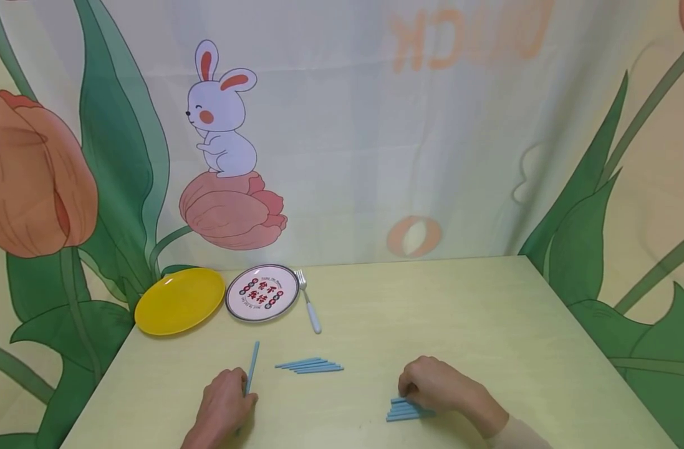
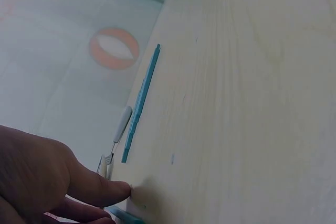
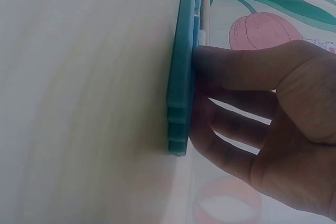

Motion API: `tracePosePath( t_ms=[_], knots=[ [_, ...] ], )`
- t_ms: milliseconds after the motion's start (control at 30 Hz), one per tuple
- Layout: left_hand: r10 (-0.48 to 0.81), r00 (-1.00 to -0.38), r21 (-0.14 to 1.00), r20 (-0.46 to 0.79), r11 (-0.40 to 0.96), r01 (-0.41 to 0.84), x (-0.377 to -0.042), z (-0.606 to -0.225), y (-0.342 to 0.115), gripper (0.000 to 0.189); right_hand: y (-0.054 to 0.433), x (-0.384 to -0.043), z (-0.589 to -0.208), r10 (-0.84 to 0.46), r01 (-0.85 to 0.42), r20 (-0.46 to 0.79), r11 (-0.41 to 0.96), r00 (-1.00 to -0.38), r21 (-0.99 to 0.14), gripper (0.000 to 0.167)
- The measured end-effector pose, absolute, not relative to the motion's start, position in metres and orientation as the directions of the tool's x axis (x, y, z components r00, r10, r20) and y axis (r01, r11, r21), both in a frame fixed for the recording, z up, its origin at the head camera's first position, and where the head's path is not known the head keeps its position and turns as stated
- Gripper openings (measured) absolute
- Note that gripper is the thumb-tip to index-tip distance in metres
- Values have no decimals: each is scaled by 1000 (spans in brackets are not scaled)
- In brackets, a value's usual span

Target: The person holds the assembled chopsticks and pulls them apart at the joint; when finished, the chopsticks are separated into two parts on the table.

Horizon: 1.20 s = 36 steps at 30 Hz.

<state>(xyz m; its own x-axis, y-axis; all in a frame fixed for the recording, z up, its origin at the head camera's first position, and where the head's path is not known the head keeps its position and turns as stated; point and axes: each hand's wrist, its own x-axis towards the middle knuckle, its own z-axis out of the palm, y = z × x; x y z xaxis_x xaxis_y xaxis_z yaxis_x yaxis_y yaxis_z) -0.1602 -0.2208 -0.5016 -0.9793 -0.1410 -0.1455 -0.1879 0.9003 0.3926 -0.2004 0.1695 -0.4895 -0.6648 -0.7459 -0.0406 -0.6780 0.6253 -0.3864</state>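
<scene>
In the head view my left hand, low on the left, pinches one slim blue stick between thumb and fingers. The stick slants away from me, and its end also shows at the bottom of the left wrist view. My right hand bends over a row of several blue sticks lying side by side on the table. Its thumb and fingertips grip at the top of these sticks in the right wrist view, hiding part of them. Between the hands lies another staggered group of blue sticks.
A yellow plate and a white printed plate stand at the table's back left. Beside them lies a fork with a pale handle. A printed curtain rises behind the table.
</scene>
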Motion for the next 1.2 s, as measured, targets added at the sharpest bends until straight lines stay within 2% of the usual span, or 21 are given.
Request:
tracePosePath(
  t_ms=[400, 700, 967, 1100, 1200],
  knots=[
    [-124, -976, 387, -178, 903, -185, -162, -500, -222, 12, 169, -201, -490, -738, -666, -66, 640, -672, -383, 10],
    [-144, -965, 391, -219, 893, -222, -164, -500, -222, 10, 170, -201, -489, -742, -673, -64, 638, -667, -374, 9],
    [-105, -989, 394, -104, 909, -138, -168, -494, -224, 15, 169, -204, -478, -729, -681, 20, 628, -684, -377, 11],
    [-68, -997, 391, -30, 917, -75, -171, -488, -221, 18, 168, -205, -471, -733, -702, 81, 605, -675, -376, 11],
    [-60, -998, 399, -24, 915, -65, -174, -483, -217, 19, 167, -207, -466, -741, -729, 133, 585, -659, -355, 10]
  ],
)
